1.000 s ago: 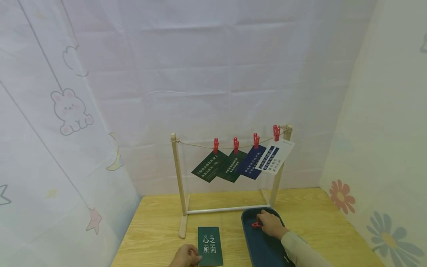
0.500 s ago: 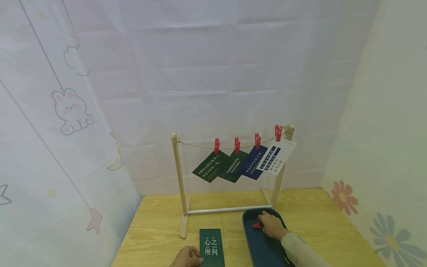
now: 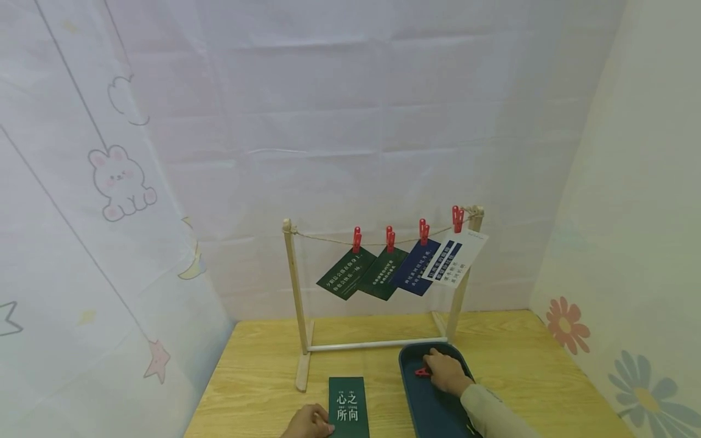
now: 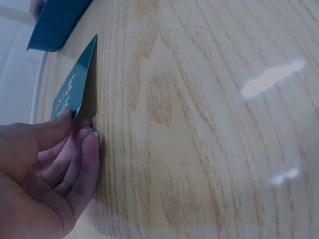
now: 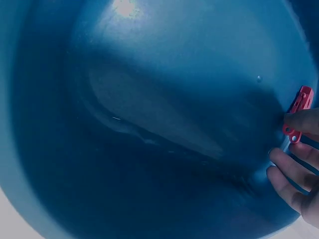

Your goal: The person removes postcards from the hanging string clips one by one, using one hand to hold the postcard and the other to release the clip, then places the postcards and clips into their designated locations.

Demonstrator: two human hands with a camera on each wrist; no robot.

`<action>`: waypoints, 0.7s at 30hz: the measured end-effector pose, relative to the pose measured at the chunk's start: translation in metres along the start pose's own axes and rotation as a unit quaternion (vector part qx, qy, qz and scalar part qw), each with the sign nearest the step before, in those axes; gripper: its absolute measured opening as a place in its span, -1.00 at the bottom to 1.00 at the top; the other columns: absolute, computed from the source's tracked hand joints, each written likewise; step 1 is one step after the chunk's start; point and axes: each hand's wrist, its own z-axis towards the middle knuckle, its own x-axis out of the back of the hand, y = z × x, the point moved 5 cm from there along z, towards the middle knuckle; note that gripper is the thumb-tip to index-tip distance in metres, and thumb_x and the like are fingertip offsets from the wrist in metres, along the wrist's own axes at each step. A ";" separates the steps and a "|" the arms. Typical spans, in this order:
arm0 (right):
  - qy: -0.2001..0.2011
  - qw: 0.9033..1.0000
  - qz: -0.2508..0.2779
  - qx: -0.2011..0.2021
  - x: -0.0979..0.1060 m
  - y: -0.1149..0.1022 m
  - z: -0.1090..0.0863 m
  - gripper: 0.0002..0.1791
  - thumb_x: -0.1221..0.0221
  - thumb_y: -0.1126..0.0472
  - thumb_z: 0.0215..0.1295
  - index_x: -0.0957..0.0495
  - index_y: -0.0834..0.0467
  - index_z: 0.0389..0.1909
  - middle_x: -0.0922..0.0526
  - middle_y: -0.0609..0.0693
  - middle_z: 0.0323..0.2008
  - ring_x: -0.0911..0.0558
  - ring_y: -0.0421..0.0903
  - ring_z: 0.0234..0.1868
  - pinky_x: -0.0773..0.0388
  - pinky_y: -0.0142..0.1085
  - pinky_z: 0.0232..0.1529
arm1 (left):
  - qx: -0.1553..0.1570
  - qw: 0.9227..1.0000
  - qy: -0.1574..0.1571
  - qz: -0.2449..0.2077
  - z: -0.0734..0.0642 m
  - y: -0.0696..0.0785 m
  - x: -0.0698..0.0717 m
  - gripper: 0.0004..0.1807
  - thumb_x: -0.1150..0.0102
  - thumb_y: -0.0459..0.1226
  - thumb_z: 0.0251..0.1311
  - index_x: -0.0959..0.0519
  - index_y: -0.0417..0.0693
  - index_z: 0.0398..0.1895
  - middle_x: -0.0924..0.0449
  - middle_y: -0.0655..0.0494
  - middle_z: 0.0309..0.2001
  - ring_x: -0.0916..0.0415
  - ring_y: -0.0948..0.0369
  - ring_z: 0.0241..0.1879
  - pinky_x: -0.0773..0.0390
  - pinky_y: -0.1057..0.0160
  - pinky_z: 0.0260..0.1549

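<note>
A dark green card (image 3: 348,406) with white characters is at the front of the table, and my left hand (image 3: 308,422) pinches its left edge. In the left wrist view the thumb lies on top of the card (image 4: 76,88), other fingers curl below, and the card tilts off the wood. My right hand (image 3: 446,371) reaches into a dark blue tray (image 3: 406,398). Its thumb and a finger, partly hidden, pinch a red clothespin (image 5: 300,112) by the handle end, near the tray wall; the remaining fingers are loosely bent.
Behind stands a wooden rack (image 3: 296,286) with a twine line. Red clothespins (image 3: 390,239) hold several overlapping cards on it: green cards (image 3: 346,274), a blue card (image 3: 414,267) and a white card (image 3: 456,258). A white bar (image 3: 378,345) joins the rack's feet near the tray.
The green card and my left hand have shifted slightly toward me. My right hand keeps its pinch on the clothespin in the tray. The head view has drifted a little.
</note>
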 end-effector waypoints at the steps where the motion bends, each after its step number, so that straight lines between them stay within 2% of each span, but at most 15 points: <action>1: -0.002 1.000 -0.001 0.000 -0.001 0.000 0.000 -0.75 -0.32 0.50 -0.03 -0.55 0.12 -0.40 -0.41 -0.04 -0.41 -0.51 -0.03 -0.51 -0.52 -0.08 -0.54 | 0.001 1.000 0.003 -0.001 0.000 -0.001 0.000 -0.86 -0.36 -0.33 0.20 -0.57 -0.17 -0.28 -0.56 0.12 -0.51 -0.50 0.27 -0.51 -0.51 0.33 -0.51; 6: -0.003 1.000 -0.001 0.007 -0.003 0.001 0.000 -0.74 -0.33 0.48 -0.04 -0.52 0.11 -0.42 -0.41 -0.04 -0.42 -0.52 -0.01 -0.50 -0.51 -0.07 -0.55 | -0.010 1.000 0.022 0.005 0.002 -0.004 0.000 -0.79 -0.41 -0.35 0.13 -0.54 -0.13 -0.26 -0.53 0.10 -0.53 -0.49 0.26 -0.55 -0.47 0.33 -0.55; 12: 0.011 1.000 0.012 0.024 0.000 -0.001 -0.003 -0.67 -0.32 0.54 -0.06 -0.46 0.08 -0.45 -0.35 -0.06 -0.42 -0.45 -0.06 -0.56 -0.46 -0.12 -0.61 | -0.036 0.999 0.036 0.011 0.001 -0.006 0.000 -0.70 -0.45 -0.35 0.08 -0.48 -0.14 -0.25 -0.52 0.08 -0.55 -0.47 0.25 -0.57 -0.46 0.31 -0.55; 19: 0.010 1.000 0.013 0.027 0.005 0.001 -0.002 -0.66 -0.33 0.57 -0.05 -0.52 0.10 -0.39 -0.35 -0.06 -0.38 -0.44 -0.11 -0.57 -0.44 -0.17 -0.60 | -0.036 0.999 0.038 0.010 0.003 -0.008 -0.001 -0.71 -0.44 -0.34 0.09 -0.47 -0.12 -0.27 -0.51 0.08 -0.55 -0.46 0.25 -0.58 -0.44 0.32 -0.58; 21: 0.009 1.000 0.005 0.028 0.007 0.002 -0.002 -0.66 -0.35 0.56 -0.06 -0.53 0.10 -0.38 -0.36 -0.06 -0.36 -0.45 -0.11 -0.56 -0.46 -0.17 -0.58 | -0.047 0.998 0.040 0.016 0.004 -0.008 -0.001 -0.75 -0.40 -0.34 0.14 -0.47 -0.12 -0.28 -0.50 0.09 -0.56 -0.46 0.26 -0.59 -0.44 0.32 -0.58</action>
